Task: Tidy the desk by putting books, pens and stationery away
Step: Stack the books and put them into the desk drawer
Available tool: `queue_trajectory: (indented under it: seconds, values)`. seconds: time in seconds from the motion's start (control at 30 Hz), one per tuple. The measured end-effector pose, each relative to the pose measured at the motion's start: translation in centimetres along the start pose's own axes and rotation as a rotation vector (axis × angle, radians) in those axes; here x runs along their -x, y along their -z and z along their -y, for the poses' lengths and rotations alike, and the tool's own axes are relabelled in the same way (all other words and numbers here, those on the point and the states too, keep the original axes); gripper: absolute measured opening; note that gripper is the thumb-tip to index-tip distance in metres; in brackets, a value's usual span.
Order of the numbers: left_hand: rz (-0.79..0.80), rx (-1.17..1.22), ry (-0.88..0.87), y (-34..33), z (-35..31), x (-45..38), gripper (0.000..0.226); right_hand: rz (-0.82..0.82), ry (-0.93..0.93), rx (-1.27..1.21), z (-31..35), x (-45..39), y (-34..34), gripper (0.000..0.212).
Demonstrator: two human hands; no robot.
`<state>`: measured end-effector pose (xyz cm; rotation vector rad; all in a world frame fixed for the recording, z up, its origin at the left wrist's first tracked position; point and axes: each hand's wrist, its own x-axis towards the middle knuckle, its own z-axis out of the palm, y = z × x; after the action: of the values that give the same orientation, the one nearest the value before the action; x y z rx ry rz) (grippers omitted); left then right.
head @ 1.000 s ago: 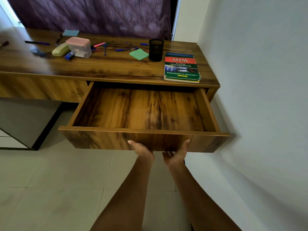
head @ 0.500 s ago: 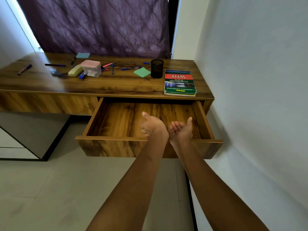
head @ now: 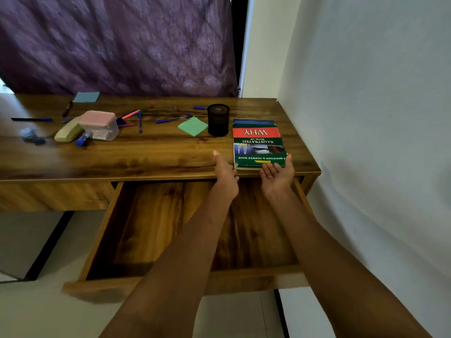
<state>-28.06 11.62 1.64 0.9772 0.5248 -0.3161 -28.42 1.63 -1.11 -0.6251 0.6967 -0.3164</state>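
The person reaches both arms over the open drawer [head: 170,230] toward the books [head: 258,142], a small stack lying flat at the desk's [head: 146,157] front right corner, about one o'clock from the drawer. The left hand [head: 225,170] sits at the stack's near left corner, fingers loosely curved and holding nothing; whether it touches the cover cannot be told. The right hand [head: 277,173] lies palm up at the near right edge, fingers spread wide, holding nothing either.

Judged from this, the lift has not begun. The stack holds more than one book, so a grip on the top cover alone could let the lower one slide out and drop into the drawer or onto the floor. The cup [head: 218,120] stands just beside the stack at eleven o'clock; a careless sweep could knock it over. The pens [head: 170,119], the green pad [head: 192,126] and the box [head: 100,125] lie apart, at nine to ten o'clock.
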Motion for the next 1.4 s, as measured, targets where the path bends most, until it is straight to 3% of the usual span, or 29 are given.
queue_trajectory:
  seconds: [0.13, 0.2, 0.23, 0.3, 0.4, 0.47, 0.57, 0.67, 0.73, 0.8, 0.97, 1.17, 1.27, 1.4]
  values:
    - [0.062, -0.15, -0.03, -2.3, -0.9, -5.4, 0.072, -0.03, 0.034, 0.049, 1.6, -4.8, -2.3, 0.063]
    - [0.03, -0.331, -0.054, -3.5, -0.9, -8.7, 0.074, -0.072, 0.066, 0.148, 2.4, -7.3, -3.4, 0.055]
    - [0.016, -0.459, -0.087, -4.1, -0.8, -10.2, 0.065, -0.1, 0.085, 0.223, 2.7, -8.4, -3.9, 0.048]
    - [-0.042, -0.685, -0.168, -4.8, -0.7, -13.1, 0.037, -0.176, 0.169, 0.481, 2.5, -11.0, -4.3, 0.04]
    - [-0.082, -0.861, -0.16, -6.1, -0.5, -16.5, 0.02, -0.297, 0.335, 1.065, 1.9, -17.2, -3.9, 0.047]
    - [-0.116, -0.991, -0.145, -7.1, -0.7, -17.7, 0.02, -0.326, 0.324, 1.282, 0.9, -23.1, -2.8, 0.054]
    - [-0.185, -1.139, -0.114, -8.2, -1.2, -19.0, 0.041, -0.366, 0.274, 1.41, 0.0, -27.3, -2.5, 0.046]
    - [-0.283, -1.005, -0.068, -8.4, -1.0, -20.7, 0.045, -0.375, 0.27, 1.439, 1.9, -23.4, -4.3, 0.025]
    - [-0.406, -0.827, -0.054, -8.2, -0.7, -22.5, 0.044, -0.338, 0.23, 1.44, 3.3, -21.1, -5.4, 0.023]
    - [-0.329, -0.702, -0.037, -7.9, -1.0, -23.8, 0.042, -0.271, 0.196, 1.399, 4.3, -20.4, -5.7, 0.025]
    - [-0.029, -0.743, 0.045, -6.9, -3.4, -20.8, 0.021, -0.21, 0.102, 1.188, 4.6, -20.2, -5.2, 0.03]
    - [0.064, -0.832, 0.052, -3.4, -3.9, -19.2, 0.028, -0.16, -0.011, 1.077, 3.4, -18.7, -4.1, 0.041]
    - [0.124, -0.812, 0.07, -0.9, -4.5, -16.9, 0.029, -0.081, -0.104, 0.994, 3.2, -15.4, -4.2, 0.035]
    - [0.195, -0.729, 0.09, 2.7, -6.1, -12.5, 0.015, -0.007, -0.168, 0.942, 2.5, -9.5, -3.2, 0.02]
